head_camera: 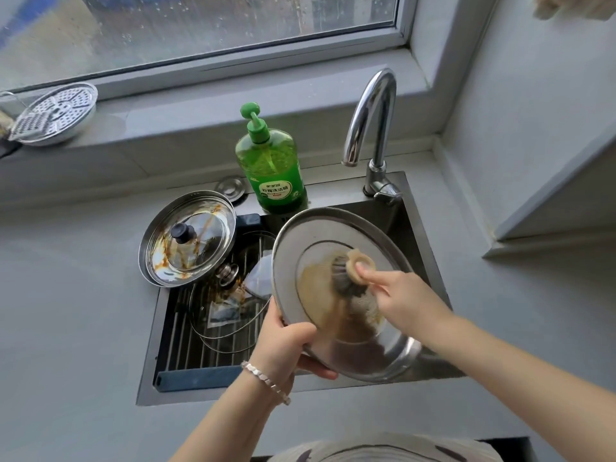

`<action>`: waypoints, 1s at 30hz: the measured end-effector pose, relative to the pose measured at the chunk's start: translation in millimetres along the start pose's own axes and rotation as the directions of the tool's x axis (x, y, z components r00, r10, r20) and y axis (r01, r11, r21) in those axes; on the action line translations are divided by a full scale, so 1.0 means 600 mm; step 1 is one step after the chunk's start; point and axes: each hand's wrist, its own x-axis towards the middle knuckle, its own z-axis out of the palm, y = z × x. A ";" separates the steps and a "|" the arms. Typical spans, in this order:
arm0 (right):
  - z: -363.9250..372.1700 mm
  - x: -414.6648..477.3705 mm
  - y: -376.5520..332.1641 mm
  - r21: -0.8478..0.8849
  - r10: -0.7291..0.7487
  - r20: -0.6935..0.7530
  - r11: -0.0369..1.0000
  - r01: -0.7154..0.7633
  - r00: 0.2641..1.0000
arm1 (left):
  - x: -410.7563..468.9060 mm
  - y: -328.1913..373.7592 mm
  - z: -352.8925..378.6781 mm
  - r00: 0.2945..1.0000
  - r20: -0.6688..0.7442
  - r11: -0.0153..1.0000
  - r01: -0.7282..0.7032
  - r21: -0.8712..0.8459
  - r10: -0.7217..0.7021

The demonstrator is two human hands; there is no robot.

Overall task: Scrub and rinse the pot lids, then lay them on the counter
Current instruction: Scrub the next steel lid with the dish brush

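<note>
A large steel-rimmed glass lid (300, 248), smeared brown, is held tilted over the sink. My left hand (286, 345) grips its lower left rim. My right hand (396, 295) holds a round scrubbing brush (353, 271) with a pale wooden top and presses its bristles against the lid's middle. A second dirty lid (188, 238) with a black knob rests on the sink's left edge. A third glass lid (226, 315) with a metal knob lies on the rack inside the sink.
The steel sink (146, 378) holds a roll-up drying rack (186, 335). A green dish-soap bottle (271, 168) and the tap (373, 121) stand behind it. A perforated steamer plate (55, 115) leans on the windowsill. Grey counter (66, 311) surrounds the sink.
</note>
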 end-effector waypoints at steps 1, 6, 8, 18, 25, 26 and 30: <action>0.000 -0.014 0.008 -0.025 0.009 0.037 1.000 -0.009 0.999 | 0.001 0.002 -0.004 1.000 -0.011 1.000 -0.010 -0.004 0.010; 0.024 -0.046 -0.026 0.103 -0.134 0.140 0.987 0.120 0.981 | 0.004 -0.006 0.001 1.000 0.016 0.998 -0.013 0.064 0.012; -0.001 0.000 -0.006 0.045 0.010 0.016 0.999 -0.011 1.000 | 0.003 -0.007 0.005 0.999 0.044 0.995 -0.008 0.095 0.004; -0.032 0.052 -0.017 0.030 0.067 -0.128 0.998 -0.063 0.990 | -0.005 -0.001 0.008 0.981 0.184 0.991 0.029 0.132 -0.053; 0.008 0.003 -0.066 0.111 -0.198 -0.117 0.971 0.211 0.973 | 0.003 0.000 -0.005 0.978 0.200 0.988 0.025 0.155 -0.057; -0.006 0.024 -0.046 0.076 -0.113 -0.134 0.989 0.123 0.985 | 0.003 -0.001 -0.008 0.978 0.197 0.984 0.026 0.177 -0.061; 0.006 0.020 -0.044 0.136 -0.105 -0.097 0.984 0.118 0.990 | 0.009 0.002 -0.003 0.980 0.195 0.973 -0.014 0.232 -0.033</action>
